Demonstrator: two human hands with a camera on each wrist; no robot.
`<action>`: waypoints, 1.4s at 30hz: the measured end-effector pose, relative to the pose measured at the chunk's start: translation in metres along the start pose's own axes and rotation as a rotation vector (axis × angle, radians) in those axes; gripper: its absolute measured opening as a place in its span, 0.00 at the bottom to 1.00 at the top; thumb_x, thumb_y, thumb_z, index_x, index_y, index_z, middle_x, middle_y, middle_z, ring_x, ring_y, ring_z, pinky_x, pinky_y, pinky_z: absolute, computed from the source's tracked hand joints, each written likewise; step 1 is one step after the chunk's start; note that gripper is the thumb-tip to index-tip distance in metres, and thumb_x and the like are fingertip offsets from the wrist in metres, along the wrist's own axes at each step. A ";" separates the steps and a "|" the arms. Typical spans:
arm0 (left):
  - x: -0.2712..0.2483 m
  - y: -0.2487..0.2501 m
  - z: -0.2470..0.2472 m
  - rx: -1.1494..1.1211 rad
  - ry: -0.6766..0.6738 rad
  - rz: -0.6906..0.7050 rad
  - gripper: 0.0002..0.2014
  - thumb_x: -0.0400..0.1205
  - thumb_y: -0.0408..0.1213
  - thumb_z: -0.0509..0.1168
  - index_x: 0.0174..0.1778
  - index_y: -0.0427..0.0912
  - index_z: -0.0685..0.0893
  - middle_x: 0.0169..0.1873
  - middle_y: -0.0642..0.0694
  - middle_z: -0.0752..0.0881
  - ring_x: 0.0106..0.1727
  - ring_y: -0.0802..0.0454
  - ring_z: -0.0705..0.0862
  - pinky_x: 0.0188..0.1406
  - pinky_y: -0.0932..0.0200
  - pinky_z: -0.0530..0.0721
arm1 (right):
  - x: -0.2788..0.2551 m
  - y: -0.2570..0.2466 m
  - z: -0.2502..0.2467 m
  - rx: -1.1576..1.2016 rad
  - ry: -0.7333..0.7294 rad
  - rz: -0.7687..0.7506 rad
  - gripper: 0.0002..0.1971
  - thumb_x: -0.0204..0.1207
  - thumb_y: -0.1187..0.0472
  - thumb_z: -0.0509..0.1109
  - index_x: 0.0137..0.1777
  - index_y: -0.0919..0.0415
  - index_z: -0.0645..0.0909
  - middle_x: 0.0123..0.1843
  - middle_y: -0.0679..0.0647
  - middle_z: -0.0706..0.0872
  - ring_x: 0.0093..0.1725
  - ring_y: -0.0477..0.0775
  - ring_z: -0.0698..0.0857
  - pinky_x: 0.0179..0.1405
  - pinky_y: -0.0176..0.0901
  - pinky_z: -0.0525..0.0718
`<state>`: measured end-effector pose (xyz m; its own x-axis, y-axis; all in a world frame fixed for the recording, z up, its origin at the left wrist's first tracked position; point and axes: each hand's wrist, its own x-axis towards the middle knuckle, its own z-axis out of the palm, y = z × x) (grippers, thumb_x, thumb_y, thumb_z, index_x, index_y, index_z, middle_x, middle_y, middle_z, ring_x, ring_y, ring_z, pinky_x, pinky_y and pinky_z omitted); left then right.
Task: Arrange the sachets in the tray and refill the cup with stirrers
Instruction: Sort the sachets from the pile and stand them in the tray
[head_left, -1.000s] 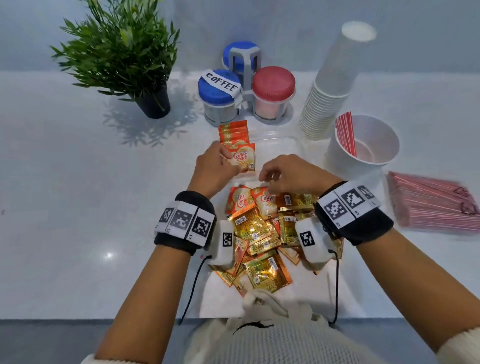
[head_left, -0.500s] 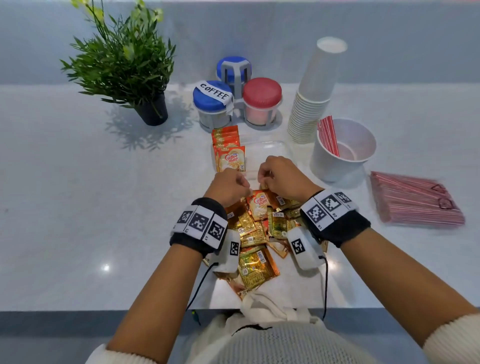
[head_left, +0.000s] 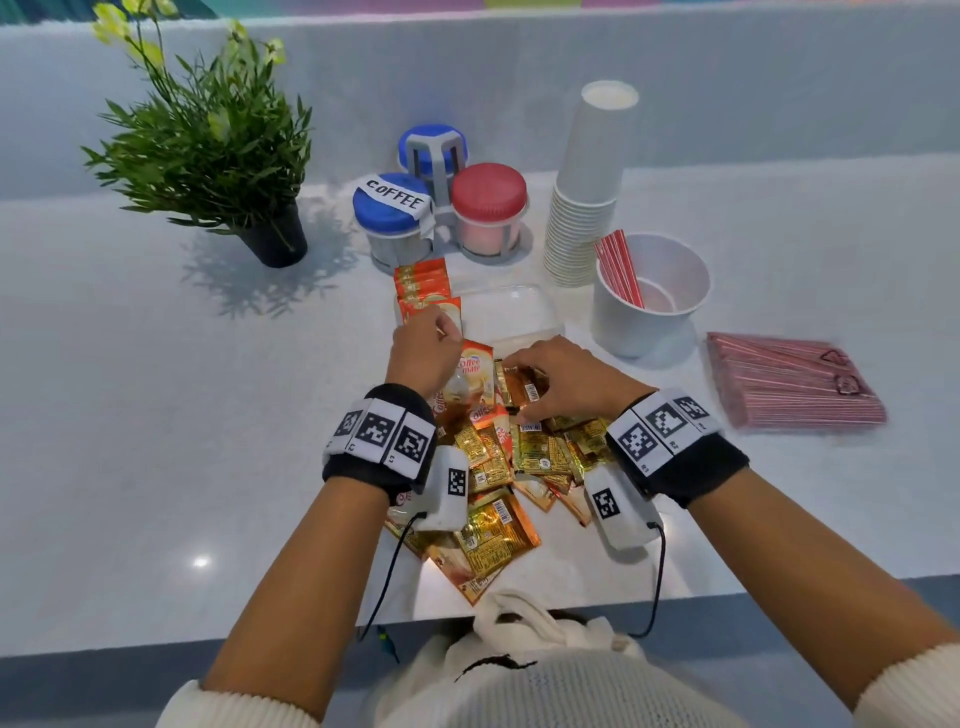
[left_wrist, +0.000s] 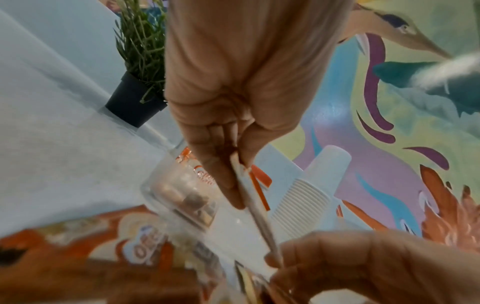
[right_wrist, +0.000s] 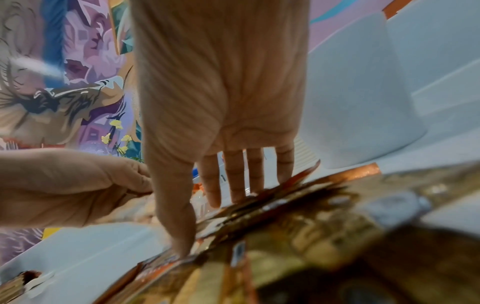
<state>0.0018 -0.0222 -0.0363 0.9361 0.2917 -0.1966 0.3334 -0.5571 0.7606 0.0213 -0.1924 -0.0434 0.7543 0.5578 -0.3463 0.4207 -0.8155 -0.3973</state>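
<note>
My left hand pinches a white-and-orange Coffee-mate sachet by its top edge, at the near left corner of the clear tray. A row of the same sachets stands at the tray's left end. My right hand lies with straight fingers on gold sachets at the top of the loose pile. The white cup to the right holds a few red stirrers. A wrapped bundle of stirrers lies further right.
A stack of paper cups stands behind the stirrer cup. Blue-lidded and red-lidded jars sit in a rack behind the tray. A potted plant stands at the back left. The counter's front edge runs just below the pile.
My left hand came back from the tray to the pile and took hold of a Coffee-mate sachet. My right hand stayed on the pile and shifted onto the gold sachets.
</note>
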 end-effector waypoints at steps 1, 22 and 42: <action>0.001 0.001 -0.003 -0.025 0.026 0.006 0.09 0.79 0.29 0.57 0.36 0.46 0.75 0.46 0.43 0.82 0.52 0.44 0.80 0.50 0.55 0.76 | -0.001 0.000 0.000 0.013 -0.001 -0.010 0.35 0.68 0.53 0.77 0.75 0.55 0.70 0.73 0.56 0.75 0.71 0.58 0.71 0.71 0.54 0.70; 0.001 0.006 -0.008 -0.454 -0.101 0.030 0.09 0.80 0.27 0.64 0.52 0.30 0.86 0.36 0.49 0.85 0.39 0.59 0.82 0.42 0.66 0.79 | -0.011 -0.007 -0.015 1.011 0.251 0.055 0.11 0.79 0.72 0.62 0.57 0.61 0.66 0.51 0.59 0.83 0.39 0.55 0.86 0.33 0.43 0.87; 0.001 0.005 -0.002 -0.670 -0.137 -0.066 0.10 0.81 0.36 0.65 0.33 0.42 0.85 0.38 0.39 0.87 0.42 0.42 0.85 0.61 0.38 0.81 | 0.016 -0.016 -0.016 0.755 0.387 0.014 0.08 0.72 0.68 0.73 0.50 0.64 0.87 0.43 0.58 0.88 0.39 0.48 0.82 0.44 0.43 0.80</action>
<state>0.0038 -0.0230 -0.0315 0.9368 0.1829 -0.2982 0.2896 0.0726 0.9544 0.0352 -0.1725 -0.0287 0.9340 0.3444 -0.0951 0.0642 -0.4235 -0.9036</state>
